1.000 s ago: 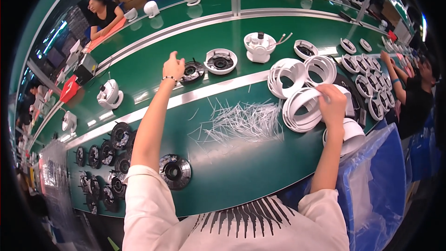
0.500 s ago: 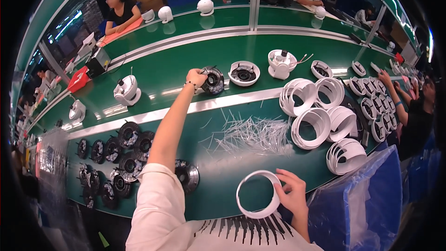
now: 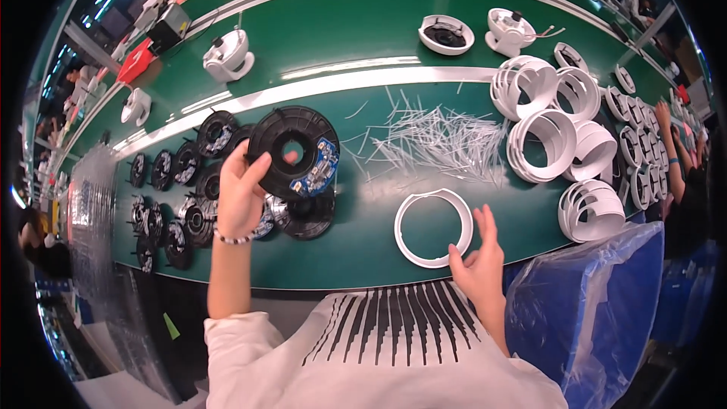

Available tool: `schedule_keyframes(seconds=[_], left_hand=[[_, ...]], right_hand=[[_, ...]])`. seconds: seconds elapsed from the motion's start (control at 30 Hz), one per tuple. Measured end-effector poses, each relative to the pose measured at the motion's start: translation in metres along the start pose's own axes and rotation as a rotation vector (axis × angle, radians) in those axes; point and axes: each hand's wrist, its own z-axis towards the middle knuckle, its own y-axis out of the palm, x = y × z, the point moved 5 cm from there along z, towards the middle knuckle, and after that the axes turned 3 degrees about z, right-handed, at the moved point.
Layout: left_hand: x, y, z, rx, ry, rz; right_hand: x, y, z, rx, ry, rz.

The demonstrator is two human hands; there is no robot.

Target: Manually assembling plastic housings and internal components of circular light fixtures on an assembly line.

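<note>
My left hand [image 3: 242,195] is raised over the near left of the table, thumb and fingers closed on a black round disc-shaped part [image 3: 263,144]. A blue circuit board [image 3: 321,170] is fixed on the disc's face, and a round hole runs through its centre. On the table in front of me lies a white plastic ring [image 3: 399,230]. Beside it is my right hand [image 3: 483,271], fingers stretched out and thumb at the ring's right rim. Other black disc parts [image 3: 198,220] lie beneath and left of my left hand, partly hidden by it.
Loose clear thin strips [image 3: 443,140] lie mid-table. Stacked white rings [image 3: 541,148] stand at the right, near a blue bin [image 3: 598,310] lined with plastic. Beyond the metal rail are a white housing [image 3: 447,34] and white assemblies [image 3: 229,57]. A co-worker's arm [image 3: 672,155] reaches in at far right.
My left hand has come back from the far belt toward me with the black disc, now tilted up. The white ring, gripped before, lies flat, and my right fingers have spread.
</note>
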Motion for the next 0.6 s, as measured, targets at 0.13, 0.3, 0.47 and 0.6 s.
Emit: schedule_keyframes(seconds=[0.13,0.3,0.47,0.6], left_hand=[[-0.02,-0.003,-0.033,0.082,0.084,-0.226],[-0.037,0.014,-0.046,0.118,0.103,-0.304],[-0.051,0.035,-0.048,0.098,0.155,-0.292],[-0.061,0.046,-0.051,0.053,0.093,-0.306]], right_hand=[[-0.027,-0.02,0.003,0.112,0.056,-0.15],[-0.056,0.008,0.016,-0.199,-0.185,-0.39],[-0.051,0.037,0.017,-0.268,-0.118,-0.43],[-0.049,0.035,0.018,-0.204,-0.133,-0.438]])
